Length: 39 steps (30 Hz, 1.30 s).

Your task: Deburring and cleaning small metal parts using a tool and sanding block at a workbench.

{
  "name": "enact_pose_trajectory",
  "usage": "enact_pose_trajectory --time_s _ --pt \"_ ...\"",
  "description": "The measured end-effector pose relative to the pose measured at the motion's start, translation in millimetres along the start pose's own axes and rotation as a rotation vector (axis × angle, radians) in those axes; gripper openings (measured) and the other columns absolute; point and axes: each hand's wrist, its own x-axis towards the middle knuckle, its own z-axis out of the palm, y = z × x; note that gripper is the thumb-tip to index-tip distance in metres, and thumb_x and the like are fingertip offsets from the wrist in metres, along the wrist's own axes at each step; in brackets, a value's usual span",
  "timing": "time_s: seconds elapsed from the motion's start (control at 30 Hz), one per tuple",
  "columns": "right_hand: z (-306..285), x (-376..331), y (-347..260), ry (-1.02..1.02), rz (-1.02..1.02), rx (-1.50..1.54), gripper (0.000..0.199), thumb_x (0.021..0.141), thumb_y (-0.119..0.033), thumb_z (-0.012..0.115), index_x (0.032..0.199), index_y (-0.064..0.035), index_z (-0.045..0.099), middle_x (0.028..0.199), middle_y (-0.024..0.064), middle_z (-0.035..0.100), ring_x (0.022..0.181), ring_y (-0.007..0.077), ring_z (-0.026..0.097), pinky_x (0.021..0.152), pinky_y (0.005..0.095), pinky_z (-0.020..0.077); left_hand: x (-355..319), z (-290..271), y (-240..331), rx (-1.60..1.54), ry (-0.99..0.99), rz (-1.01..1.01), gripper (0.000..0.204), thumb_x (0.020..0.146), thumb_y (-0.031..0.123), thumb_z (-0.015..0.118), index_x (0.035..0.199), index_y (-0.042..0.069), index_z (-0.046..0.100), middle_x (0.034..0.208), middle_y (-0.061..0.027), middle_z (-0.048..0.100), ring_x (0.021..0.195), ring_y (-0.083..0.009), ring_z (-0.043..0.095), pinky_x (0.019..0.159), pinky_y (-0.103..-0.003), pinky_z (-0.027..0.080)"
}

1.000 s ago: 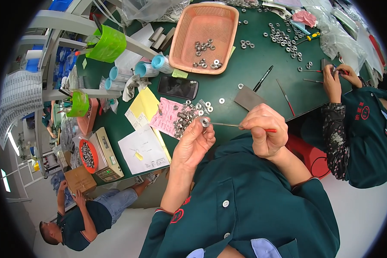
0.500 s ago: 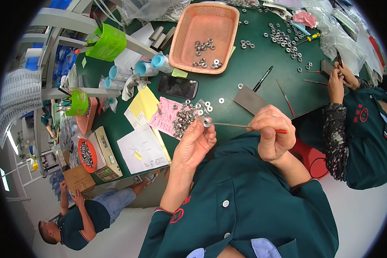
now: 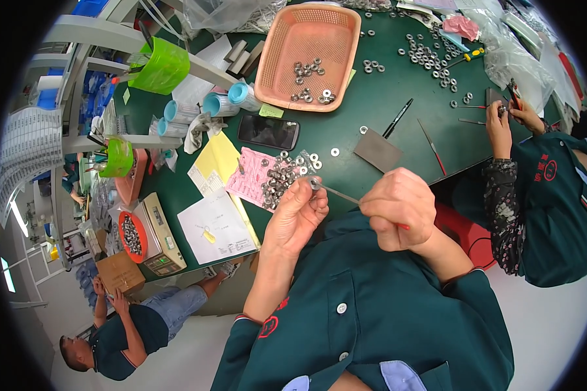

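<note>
Between the fingertips of my left hand [image 3: 293, 218] is a small metal ring [image 3: 315, 183], held up over the table's near edge. My right hand [image 3: 401, 212] is closed around the red handle of a needle file [image 3: 339, 193]. The thin shaft of the file slants up to the left, its tip at the ring's hole. Just beyond my left hand, a heap of metal rings [image 3: 279, 186] lies on a pink textured pad [image 3: 246, 173]. A flat grey block [image 3: 377, 151] rests beyond my right hand.
A second red-handled file [image 3: 431, 147] and a black pen [image 3: 398, 118] lie to the right. Farther back stands a peach plastic basket [image 3: 265, 73] with rings, near a phone [image 3: 269, 132]. A co-worker's hands [image 3: 502, 130] work at far right. A scale [image 3: 163, 241] stands left.
My right hand has moved left and slightly down, tilting the file more steeply, and less of its shaft shows. My left hand keeps the ring in nearly the same place.
</note>
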Motion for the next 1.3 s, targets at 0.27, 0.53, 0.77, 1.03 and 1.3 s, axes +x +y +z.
enact_pose_trajectory --time_s 0.27,0.53,0.77,1.03,1.3 --pt "5.5 -11.4 -5.8 -0.125 -0.103 -0.104 0.018 0.08 -0.021 0.058 0.082 -0.0032 0.057 0.073 0.0046 0.057 0.059 0.017 0.055 0.052 0.0269 0.0431 -3.2 -1.9 1.8 0.054 0.059 0.1 0.022 0.08 0.017 0.063 0.094 0.002 0.055 0.077 -0.0048 0.058 0.066 -0.0122 0.053 0.06 -0.024 0.043" --pt "-5.2 -13.3 -16.0 0.039 0.039 -0.072 0.016 0.074 -0.016 0.063 0.081 -0.0024 0.058 0.068 0.0046 0.057 0.056 0.0174 0.054 0.05 0.0273 0.0435 -1.1 13.4 -1.6 0.125 0.026 0.163 0.021 0.081 0.016 0.062 0.093 0.001 0.055 0.077 -0.0054 0.056 0.066 -0.0135 0.051 0.061 -0.023 0.041" --pt "-28.5 -15.6 -7.8 0.322 0.181 -0.036 0.017 0.087 -0.013 0.051 0.081 0.0022 0.055 0.066 0.0097 0.059 0.054 0.0193 0.055 0.051 0.0279 0.0449 -6.7 28.7 15.1 0.27 0.044 0.258 0.026 0.086 0.015 0.053 0.104 -0.003 0.055 0.082 -0.0116 0.06 0.069 -0.0142 0.058 0.062 -0.024 0.047" --pt "-34.2 -31.8 -0.3 0.493 0.369 0.004 0.015 0.088 -0.009 0.049 0.08 0.0028 0.055 0.065 0.0101 0.057 0.054 0.0157 0.054 0.05 0.0253 0.0423 -33.2 128.3 9.3 0.668 -0.388 0.175 0.017 0.086 0.005 0.046 0.093 -0.008 0.055 0.071 -0.0072 0.054 0.06 -0.0082 0.049 0.053 -0.018 0.039" --pt "-32.6 -46.2 -0.6 0.542 0.49 0.027 0.014 0.088 -0.006 0.048 0.081 0.004 0.055 0.068 0.0105 0.058 0.057 0.0152 0.054 0.052 0.0236 0.0443 -28.1 162.4 7.6 0.639 -0.86 0.188 0.038 0.084 0.025 0.059 0.083 -0.013 0.061 0.06 -0.0116 0.057 0.044 -0.0137 0.048 0.038 -0.024 0.036"
